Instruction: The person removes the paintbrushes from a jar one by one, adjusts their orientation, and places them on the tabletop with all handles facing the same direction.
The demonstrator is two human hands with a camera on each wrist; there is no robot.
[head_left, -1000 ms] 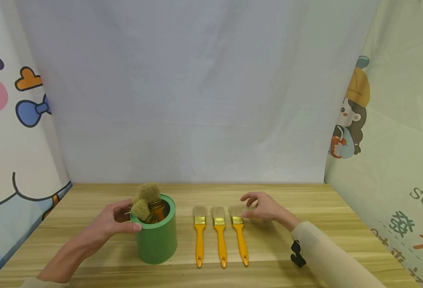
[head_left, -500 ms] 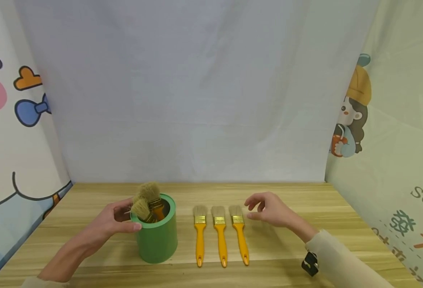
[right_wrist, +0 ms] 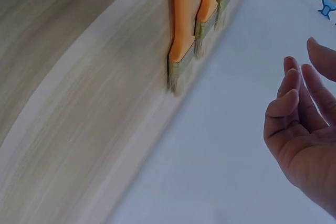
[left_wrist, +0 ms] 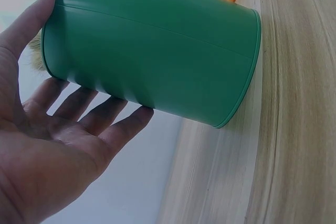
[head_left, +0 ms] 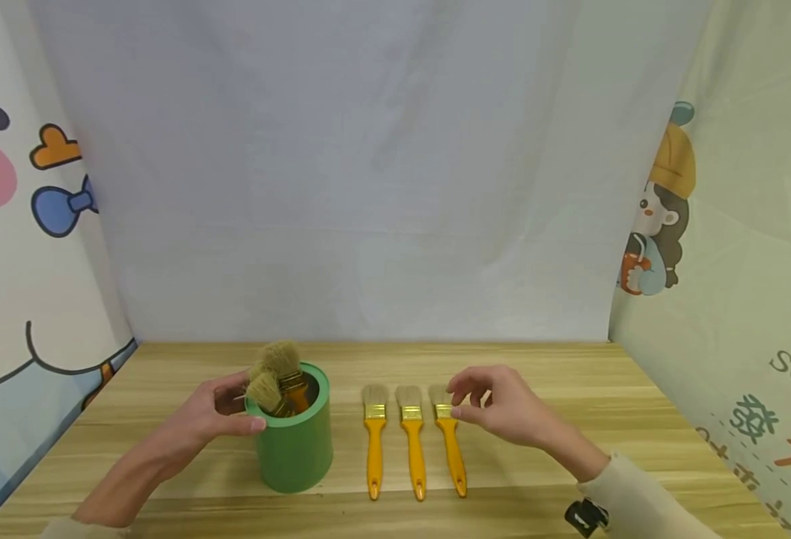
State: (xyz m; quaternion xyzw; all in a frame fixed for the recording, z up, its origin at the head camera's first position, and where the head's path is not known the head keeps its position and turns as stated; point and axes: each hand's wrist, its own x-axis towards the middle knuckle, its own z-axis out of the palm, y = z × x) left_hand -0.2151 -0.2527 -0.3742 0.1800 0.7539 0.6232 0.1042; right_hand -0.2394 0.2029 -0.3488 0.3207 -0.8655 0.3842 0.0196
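Brushes (head_left: pixel 282 364), bristle-end up, inside green can (head_left: pixel 294 458)

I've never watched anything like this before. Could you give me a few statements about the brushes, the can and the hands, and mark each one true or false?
1. Three yellow-handled brushes lie side by side on the wood-grained table. True.
2. The right hand is gripping a brush. False: it holds nothing, and the right wrist view shows it apart from the brushes.
3. The left hand holds the green can. True.
4. The can lies on its side. False: the head view shows it standing upright.
5. Other brushes stand in the can with their bristles up. True.
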